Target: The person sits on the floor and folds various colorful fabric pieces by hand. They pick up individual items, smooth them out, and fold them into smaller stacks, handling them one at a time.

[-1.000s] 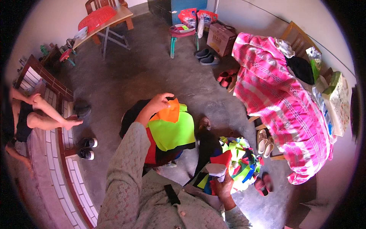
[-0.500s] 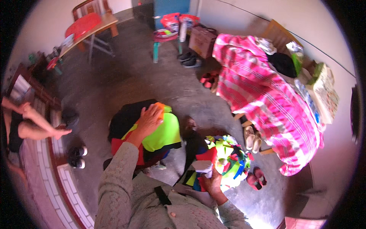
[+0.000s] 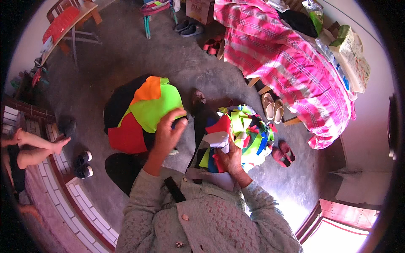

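Grey concrete floor [image 3: 126, 55]; pink plaid cloth [image 3: 278, 63] over furniture at 1–2 o'clock; another person's bare legs [image 3: 38, 152] at 9.

Key relation: orange piece [image 3: 145, 90] lies on the lime piece [image 3: 157, 107], long axis roughly 1–7 o'clock, at 11 o'clock from the left hand [image 3: 166, 130] and apart from it. Left hand is the nearer one. Red piece [image 3: 126, 134] at 9 from that hand; multicoloured scrap heap [image 3: 255, 137] at 3.

Grip, left: fingers bent, thumb spread away, nothing visible between. Grip, right: right hand [image 3: 232, 160] rests against scraps at the heap's near-left edge, white piece [image 3: 216, 138] at 11 from it; closure partly hidden, cannot tell.

Versus 0.5 s ago: left hand was over the orange piece, now clear toward 5 o'clock, piece fully exposed. Right hand still at scraps. Camera view also shifted.
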`<act>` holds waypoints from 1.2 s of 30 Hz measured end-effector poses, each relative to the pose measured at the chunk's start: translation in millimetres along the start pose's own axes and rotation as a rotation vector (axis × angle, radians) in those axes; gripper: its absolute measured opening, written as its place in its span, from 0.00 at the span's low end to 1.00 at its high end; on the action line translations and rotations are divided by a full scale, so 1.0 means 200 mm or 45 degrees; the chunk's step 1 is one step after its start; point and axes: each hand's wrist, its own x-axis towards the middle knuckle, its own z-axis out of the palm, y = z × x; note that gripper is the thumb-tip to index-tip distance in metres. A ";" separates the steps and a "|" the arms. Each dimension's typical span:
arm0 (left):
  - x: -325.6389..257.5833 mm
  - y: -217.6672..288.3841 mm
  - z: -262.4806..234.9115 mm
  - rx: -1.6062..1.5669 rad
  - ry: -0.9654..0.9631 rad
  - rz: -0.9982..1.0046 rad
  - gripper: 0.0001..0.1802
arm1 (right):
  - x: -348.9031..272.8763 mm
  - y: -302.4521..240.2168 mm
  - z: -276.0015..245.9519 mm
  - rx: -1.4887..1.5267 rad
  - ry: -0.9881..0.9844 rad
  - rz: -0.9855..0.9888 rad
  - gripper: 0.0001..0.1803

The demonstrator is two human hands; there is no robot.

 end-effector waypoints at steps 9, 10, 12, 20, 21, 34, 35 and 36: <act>-0.35 0.01 0.34 -0.383 -0.319 -0.450 0.16 | -0.03 0.04 0.01 -0.001 0.036 0.024 0.25; -0.35 0.00 0.35 -0.346 -0.352 -0.510 0.17 | -0.03 0.03 0.00 0.005 0.032 0.046 0.25; -0.35 -0.06 0.37 -0.352 -0.264 -0.528 0.23 | -0.04 0.00 0.00 0.021 0.027 0.063 0.25; -0.24 -0.03 0.38 -0.520 -0.303 -0.519 0.21 | -0.04 0.01 0.00 -0.005 -0.005 0.011 0.27; -0.23 -0.02 0.38 -0.510 -0.342 -0.523 0.18 | -0.04 0.02 -0.01 0.014 -0.026 0.015 0.27; -0.26 0.10 0.36 -0.128 -0.341 0.154 0.11 | -0.04 0.10 -0.13 0.908 -0.338 0.340 0.40; -0.26 0.10 0.37 -0.122 -0.380 0.134 0.11 | -0.03 0.03 -0.16 0.941 -0.297 0.493 0.40; -0.27 0.10 0.38 -0.095 -0.402 0.173 0.12 | -0.02 -0.04 -0.18 0.971 -0.254 0.647 0.41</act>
